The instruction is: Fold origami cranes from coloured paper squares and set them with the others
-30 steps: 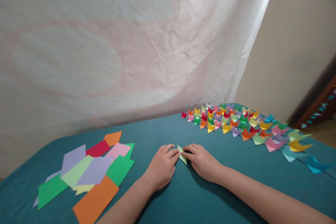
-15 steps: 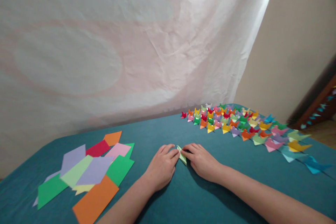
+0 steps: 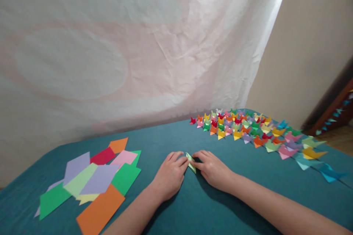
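A small folded piece of light green paper [image 3: 191, 162] lies on the teal tablecloth [image 3: 198, 205] between my hands. My left hand [image 3: 169, 174] rests palm down to its left, fingertips pressed against the paper's edge. On the paper's other side, my right hand [image 3: 212, 169] has its fingers pinched on the folded piece. Both hands hold it flat against the cloth.
A loose pile of flat coloured paper sheets [image 3: 91, 183] lies at the left: orange, green, lilac, pink, red. Several rows of small folded paper birds [image 3: 256, 130] in many colours stretch across the right. A wrinkled white sheet [image 3: 124, 44] hangs behind the table.
Almost nothing has moved. My right hand's fingers have shifted slightly on the green folded paper; the left hand stays in place.
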Demonstrator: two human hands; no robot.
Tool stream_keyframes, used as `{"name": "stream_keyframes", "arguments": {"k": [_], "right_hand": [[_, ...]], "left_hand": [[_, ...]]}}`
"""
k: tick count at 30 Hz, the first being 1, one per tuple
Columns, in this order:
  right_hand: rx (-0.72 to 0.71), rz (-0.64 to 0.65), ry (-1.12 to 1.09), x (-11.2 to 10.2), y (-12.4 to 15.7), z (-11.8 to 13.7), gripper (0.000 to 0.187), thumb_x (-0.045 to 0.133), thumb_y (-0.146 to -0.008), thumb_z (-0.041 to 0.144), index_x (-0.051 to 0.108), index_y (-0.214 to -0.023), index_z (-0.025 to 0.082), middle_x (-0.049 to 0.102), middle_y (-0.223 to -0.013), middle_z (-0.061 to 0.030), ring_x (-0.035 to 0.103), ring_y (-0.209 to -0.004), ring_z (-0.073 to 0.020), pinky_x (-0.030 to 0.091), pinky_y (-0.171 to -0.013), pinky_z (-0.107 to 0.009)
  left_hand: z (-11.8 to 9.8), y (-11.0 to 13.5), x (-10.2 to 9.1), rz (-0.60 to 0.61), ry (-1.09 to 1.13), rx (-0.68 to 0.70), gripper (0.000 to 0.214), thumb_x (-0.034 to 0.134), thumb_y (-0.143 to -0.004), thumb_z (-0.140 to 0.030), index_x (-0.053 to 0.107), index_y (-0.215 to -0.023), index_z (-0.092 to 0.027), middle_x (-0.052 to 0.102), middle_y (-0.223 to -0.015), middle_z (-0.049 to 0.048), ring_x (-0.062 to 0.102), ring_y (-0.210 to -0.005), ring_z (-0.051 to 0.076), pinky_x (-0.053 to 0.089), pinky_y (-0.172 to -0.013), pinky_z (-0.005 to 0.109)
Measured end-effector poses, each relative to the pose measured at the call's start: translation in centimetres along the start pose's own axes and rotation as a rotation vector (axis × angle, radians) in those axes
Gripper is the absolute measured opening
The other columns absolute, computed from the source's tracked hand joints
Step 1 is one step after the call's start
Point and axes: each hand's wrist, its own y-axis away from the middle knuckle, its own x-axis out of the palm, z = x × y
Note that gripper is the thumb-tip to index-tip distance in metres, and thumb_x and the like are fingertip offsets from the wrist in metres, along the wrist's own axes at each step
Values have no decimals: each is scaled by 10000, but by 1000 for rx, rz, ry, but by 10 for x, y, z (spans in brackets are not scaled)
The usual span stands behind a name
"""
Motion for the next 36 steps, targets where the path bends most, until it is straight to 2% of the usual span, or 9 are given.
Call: {"name": "stream_keyframes", "arguments": {"k": [6, 15, 27, 36], "right_hand": [[-44, -23, 15, 0, -1, 2, 253, 500, -841, 71, 640, -1019, 185, 603, -1016, -71, 470, -1008, -202, 396, -841, -331], [-93, -6, 59, -3, -2, 4, 242, 457, -896, 135, 607, -1079, 188, 607, -994, -83, 471, -1015, -212, 367, -872, -361], [-97, 112, 42, -22, -1, 9, 309, 453, -871, 140, 580, -1148, 189, 610, -1057, -104, 462, -1057, -229, 327, -915, -393], [-105, 271, 38, -39, 0, 9, 451, 465, -791, 130, 542, -1229, 207, 535, -1252, -118, 429, -1157, -270, 322, -948, -446]], "left_hand": [[0, 0, 2, 5, -7, -5, 404, 505, -828, -119, 508, -1228, -184, 558, -1219, 57, 390, -1214, 228, 281, -1046, 411], [1, -1, 2, -8, -9, 11, 377, 506, -827, -116, 532, -1195, -195, 567, -1204, 56, 406, -1197, 225, 298, -1031, 412], [-1, -2, -1, 25, -8, 3, 361, 488, -848, -132, 525, -1205, -166, 566, -1203, 60, 393, -1207, 242, 284, -1041, 409], [1, 0, 2, 22, -9, 6, 379, 489, -851, -148, 510, -1228, -181, 553, -1231, 61, 391, -1211, 244, 276, -1039, 418]]}}
